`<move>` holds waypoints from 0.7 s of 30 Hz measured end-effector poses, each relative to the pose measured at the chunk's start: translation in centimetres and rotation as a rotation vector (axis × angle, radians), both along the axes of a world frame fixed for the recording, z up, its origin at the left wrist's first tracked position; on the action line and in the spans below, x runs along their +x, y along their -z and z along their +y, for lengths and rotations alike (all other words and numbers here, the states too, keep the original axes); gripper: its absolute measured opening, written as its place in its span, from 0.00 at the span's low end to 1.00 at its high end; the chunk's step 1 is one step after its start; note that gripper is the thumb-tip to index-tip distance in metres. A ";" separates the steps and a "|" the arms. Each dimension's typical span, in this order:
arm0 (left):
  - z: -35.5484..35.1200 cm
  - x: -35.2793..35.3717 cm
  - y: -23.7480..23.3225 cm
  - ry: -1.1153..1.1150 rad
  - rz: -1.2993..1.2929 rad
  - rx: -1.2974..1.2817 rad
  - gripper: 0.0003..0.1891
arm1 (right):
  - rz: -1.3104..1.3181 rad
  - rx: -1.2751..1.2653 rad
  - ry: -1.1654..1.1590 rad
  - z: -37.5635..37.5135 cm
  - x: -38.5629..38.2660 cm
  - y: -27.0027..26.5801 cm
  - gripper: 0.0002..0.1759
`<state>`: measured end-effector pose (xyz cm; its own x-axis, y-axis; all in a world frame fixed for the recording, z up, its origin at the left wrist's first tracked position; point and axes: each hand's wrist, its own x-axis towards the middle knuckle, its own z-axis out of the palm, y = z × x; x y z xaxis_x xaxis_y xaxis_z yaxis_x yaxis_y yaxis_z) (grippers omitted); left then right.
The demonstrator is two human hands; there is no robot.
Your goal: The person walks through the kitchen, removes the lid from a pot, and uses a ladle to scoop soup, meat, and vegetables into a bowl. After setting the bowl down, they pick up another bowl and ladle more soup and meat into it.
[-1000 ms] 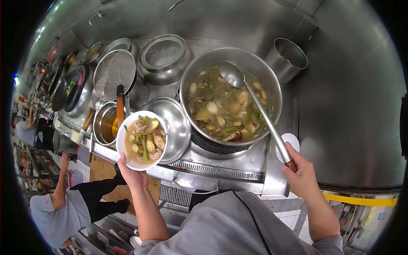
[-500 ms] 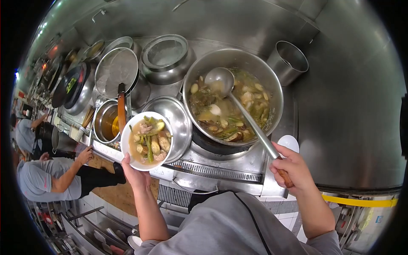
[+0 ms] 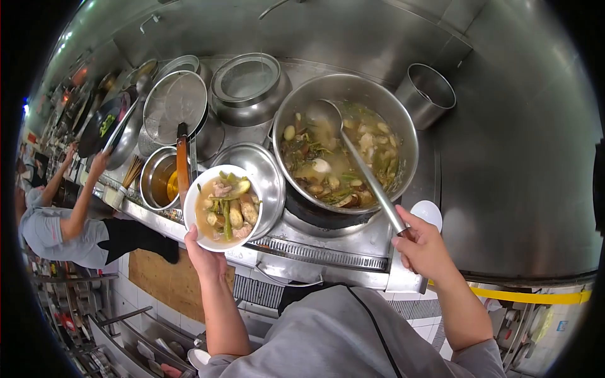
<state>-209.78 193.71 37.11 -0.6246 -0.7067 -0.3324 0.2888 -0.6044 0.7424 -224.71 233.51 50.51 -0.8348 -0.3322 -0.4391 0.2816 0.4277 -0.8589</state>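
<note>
My left hand [image 3: 207, 255] grips the edge of a white bowl [image 3: 191, 217] from below. Inside it lies a stew [image 3: 225, 208] of green beans, eggplant pieces and meat in broth. My right hand [image 3: 423, 244] is closed around the handle of a long ladle [image 3: 376, 179]. The ladle's head is partly sunk in the soup near the left back of a large steel pot [image 3: 409, 142]. Vegetables and pale chunks float in the cloudy broth. Just behind my right hand, a small white bowl [image 3: 428, 213] sits by the pot.
A round steel lid [image 3: 268, 189] lies left of the pot. Beyond it are a strainer [image 3: 173, 104], a small pot of yellowish liquid [image 3: 146, 183] and a covered pot [image 3: 246, 79]. A steel canister [image 3: 428, 94] stands at back right. At far left, a co-worker [image 3: 69, 230] works at a wok.
The ladle's head has dipped lower into the soup, and my right hand has shifted slightly left. The filled bowl has moved slightly right. The co-worker has raised an arm with a long-handled utensil.
</note>
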 end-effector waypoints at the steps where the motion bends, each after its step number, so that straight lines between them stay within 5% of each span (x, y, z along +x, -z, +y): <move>1: 0.0 0.0 0.1 0.010 0.000 -0.002 0.33 | -0.186 -0.093 0.054 -0.5 0.2 -1.1 0.40; 5: 0.3 0.3 0.3 -0.010 -0.005 -0.016 0.33 | -0.471 -0.343 0.213 1.8 0.7 -2.8 0.37; 7: 0.2 0.5 0.5 -0.009 -0.031 -0.016 0.33 | -0.710 -0.664 0.306 4.1 1.1 -2.6 0.37; 11: 0.3 0.6 0.2 0.004 -0.031 -0.023 0.33 | -0.712 -0.759 0.313 5.3 2.8 -2.2 0.38; 15: 0.4 0.5 0.1 0.019 -0.018 -0.024 0.34 | -0.777 -0.823 0.311 6.5 2.9 -1.6 0.36; 17: 0.6 0.4 0.1 0.022 -0.024 -0.011 0.34 | -0.567 -0.548 0.286 6.4 3.6 -2.2 0.36; 21: 0.5 0.4 0.1 0.011 0.014 -0.027 0.34 | -0.517 -0.554 0.291 5.9 4.2 -2.2 0.39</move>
